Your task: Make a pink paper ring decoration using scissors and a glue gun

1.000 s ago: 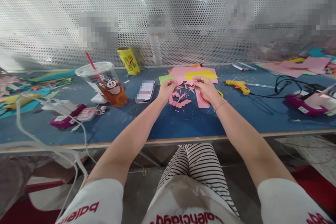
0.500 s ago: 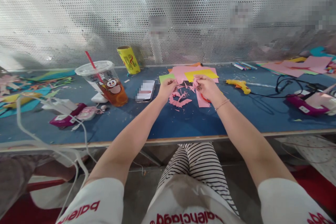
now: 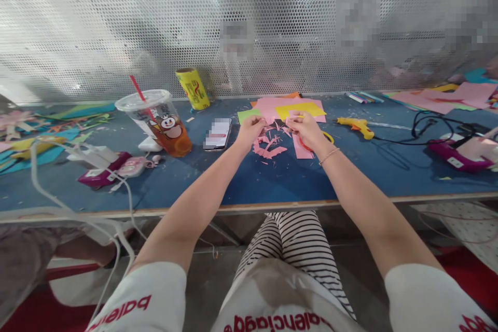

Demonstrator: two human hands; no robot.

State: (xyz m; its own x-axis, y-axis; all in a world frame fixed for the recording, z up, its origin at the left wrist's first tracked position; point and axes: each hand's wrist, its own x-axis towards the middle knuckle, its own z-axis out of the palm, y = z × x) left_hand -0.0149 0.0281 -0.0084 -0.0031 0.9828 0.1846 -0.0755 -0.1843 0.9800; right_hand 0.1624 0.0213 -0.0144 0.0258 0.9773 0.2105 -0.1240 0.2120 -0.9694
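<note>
My left hand [image 3: 251,130] is closed in a pinch over the pink scraps; what its fingertips hold is too small to make out. Opposite it, my right hand [image 3: 307,130] pinches a small bit of pink paper [image 3: 288,122]. Between and below the hands lies a heap of cut pink paper scraps [image 3: 269,151]. Under my right hand rests a pink paper strip [image 3: 302,151]. Orange and yellow scissors handles [image 3: 330,137] show beside and below that hand, partly hidden by it. Behind the hands are stacked pink sheets [image 3: 268,109] and a yellow sheet [image 3: 313,109].
Left of my hands are a phone [image 3: 218,134], a drink cup with a straw [image 3: 171,132], a yellow tube [image 3: 193,88] and a purple power strip [image 3: 103,174] with white cables. To the right lie a yellow glue gun [image 3: 356,125], several pens [image 3: 363,97] and another purple strip [image 3: 459,158].
My right fingers have shifted slightly, and the pink bit in them shows less. More of the scissors handles is visible beside my right hand. The view has moved a little.
</note>
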